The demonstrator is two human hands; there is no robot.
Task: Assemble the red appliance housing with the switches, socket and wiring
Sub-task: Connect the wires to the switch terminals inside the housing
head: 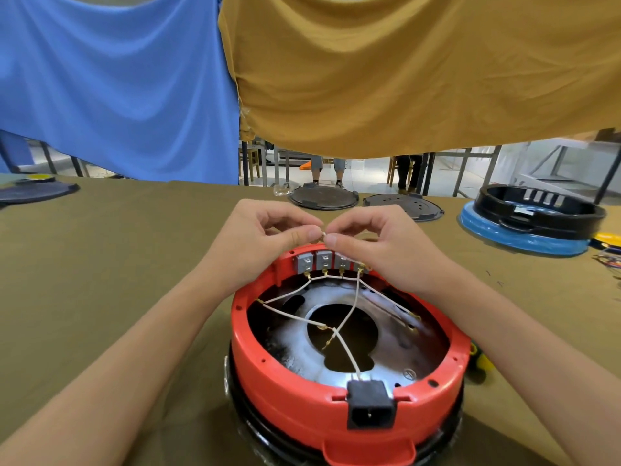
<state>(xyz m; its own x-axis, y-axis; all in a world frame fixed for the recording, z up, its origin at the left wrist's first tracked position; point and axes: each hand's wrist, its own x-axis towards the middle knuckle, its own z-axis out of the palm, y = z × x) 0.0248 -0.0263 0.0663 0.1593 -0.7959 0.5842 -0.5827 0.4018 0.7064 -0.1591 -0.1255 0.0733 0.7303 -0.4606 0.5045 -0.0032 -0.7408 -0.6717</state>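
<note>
Four grey switches (324,260) lined the far wall of our red housing (336,398) on the table (117,264), black socket (369,406) nearest us. Our left hand (265,240) and right hand (379,250) both pinched one white wire (323,234) above the switches.

Four switches (332,262) — one socket (370,405)

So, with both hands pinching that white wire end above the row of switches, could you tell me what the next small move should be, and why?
Probably lower the white wire end, pinched between the left hand and right hand, onto a terminal of the grey switches in the red housing. It hangs just above that row, while other white wires already reach the switches' lower terminals and the black socket.
</note>
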